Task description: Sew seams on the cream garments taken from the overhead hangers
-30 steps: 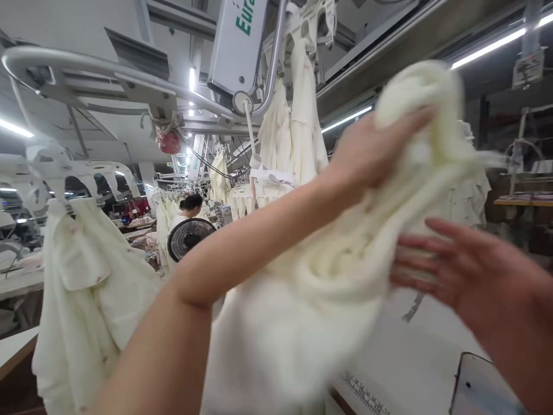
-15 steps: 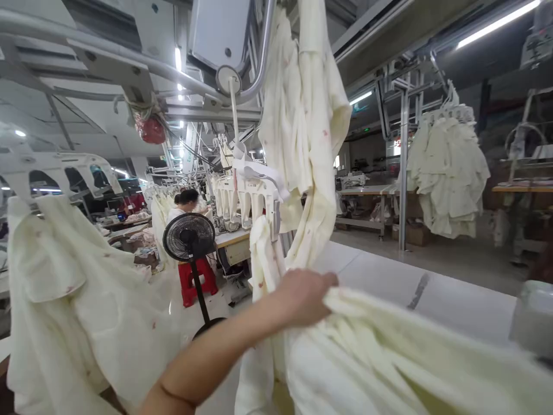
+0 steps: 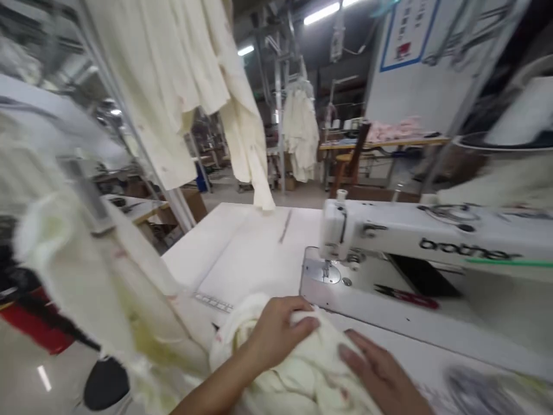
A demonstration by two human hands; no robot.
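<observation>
A cream garment (image 3: 302, 374) with small pinkish marks lies bunched at the table's near edge, in front of the sewing machine (image 3: 389, 230). My left hand (image 3: 279, 331) is closed on its upper fold, thumb and fingers pinching the cloth. On the right side of the same cloth, my right hand (image 3: 380, 369) rests with its fingers stretched out and slightly apart; it is a little blurred. The machine's needle and presser foot (image 3: 327, 271) are just beyond my hands, with no cloth under them.
Red-handled thread snips (image 3: 408, 297) and a dark flat object (image 3: 425, 276) lie on the machine bed. Cream garments (image 3: 173, 75) hang over the white table (image 3: 254, 248), and more cloth (image 3: 78, 276) hangs close on my left. A thread cone (image 3: 525, 112) stands at right.
The view has swung right to the sewing machine. My left hand has brought the garment from beside the hanging rack to the table edge, and my right hand has come into view on it.
</observation>
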